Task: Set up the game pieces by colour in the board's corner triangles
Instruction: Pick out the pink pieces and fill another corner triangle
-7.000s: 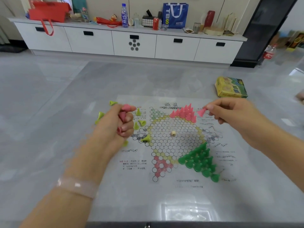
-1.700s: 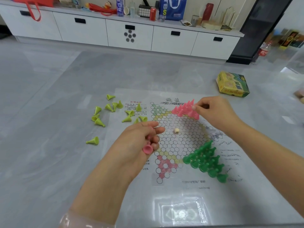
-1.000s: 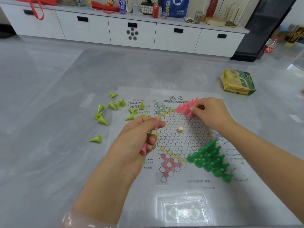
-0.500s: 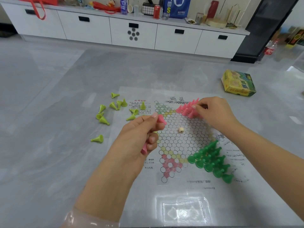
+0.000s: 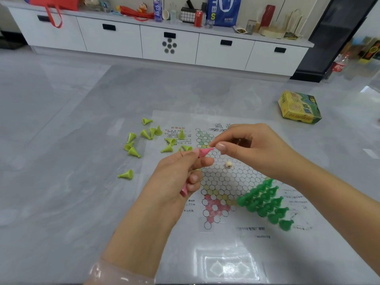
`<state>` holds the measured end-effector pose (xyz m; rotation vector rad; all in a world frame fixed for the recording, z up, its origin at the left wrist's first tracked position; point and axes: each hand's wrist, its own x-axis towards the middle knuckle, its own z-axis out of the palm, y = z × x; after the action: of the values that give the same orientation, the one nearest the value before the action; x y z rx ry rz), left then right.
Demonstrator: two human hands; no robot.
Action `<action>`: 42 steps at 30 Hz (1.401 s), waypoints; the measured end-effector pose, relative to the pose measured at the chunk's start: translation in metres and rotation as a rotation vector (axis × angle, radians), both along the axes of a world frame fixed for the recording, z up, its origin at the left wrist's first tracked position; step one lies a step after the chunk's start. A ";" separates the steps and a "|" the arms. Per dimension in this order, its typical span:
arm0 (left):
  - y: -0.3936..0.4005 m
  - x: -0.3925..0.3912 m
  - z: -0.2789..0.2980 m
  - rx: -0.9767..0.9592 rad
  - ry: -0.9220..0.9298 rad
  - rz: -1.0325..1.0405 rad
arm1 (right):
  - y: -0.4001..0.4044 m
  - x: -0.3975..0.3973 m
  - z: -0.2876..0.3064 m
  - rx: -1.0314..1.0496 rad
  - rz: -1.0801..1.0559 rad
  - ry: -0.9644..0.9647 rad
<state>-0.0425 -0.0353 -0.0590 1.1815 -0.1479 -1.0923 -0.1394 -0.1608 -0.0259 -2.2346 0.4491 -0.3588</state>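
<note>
The paper game board [image 5: 224,182] lies flat on the grey table. Dark green pieces [image 5: 265,202] fill its lower right triangle. Lime pieces [image 5: 144,136] lie scattered off the board's left side. My left hand [image 5: 176,182] pinches a pink piece [image 5: 203,152] between thumb and forefinger, and another pink piece [image 5: 183,191] pokes out from under its lower fingers. My right hand [image 5: 253,149] meets it over the board, thumb and forefinger pinching the tip of that same upper pink piece. The upper right triangle is hidden behind my right hand.
A small pale die [image 5: 228,164] sits near the board's middle. A yellow-green box [image 5: 299,106] lies at the far right of the table. A white cabinet [image 5: 168,44] with bottles, a can and bags on top runs along the back.
My right hand has left the pink cluster in the upper right triangle and come left to the pink piece held up by my left hand. The left hand has barely moved.
</note>
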 end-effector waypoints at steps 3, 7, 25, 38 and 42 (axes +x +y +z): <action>-0.001 0.001 0.000 -0.004 0.011 -0.001 | 0.001 0.002 0.000 -0.021 0.006 0.007; -0.001 0.001 0.000 -0.001 0.017 -0.013 | 0.002 0.003 -0.001 -0.015 -0.010 0.012; 0.003 0.016 -0.002 -0.127 0.639 0.270 | -0.073 -0.034 -0.016 -0.269 -0.479 0.254; -0.004 0.010 -0.004 -0.113 0.342 0.164 | -0.081 -0.019 -0.041 -0.455 -0.461 0.363; -0.002 0.010 -0.006 -0.109 0.247 0.127 | -0.081 -0.016 -0.043 -0.453 -0.453 0.376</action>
<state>-0.0325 -0.0377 -0.0653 0.9377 0.0585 -1.0947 -0.1559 -0.2420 -0.0689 -2.6386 1.1838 -0.2895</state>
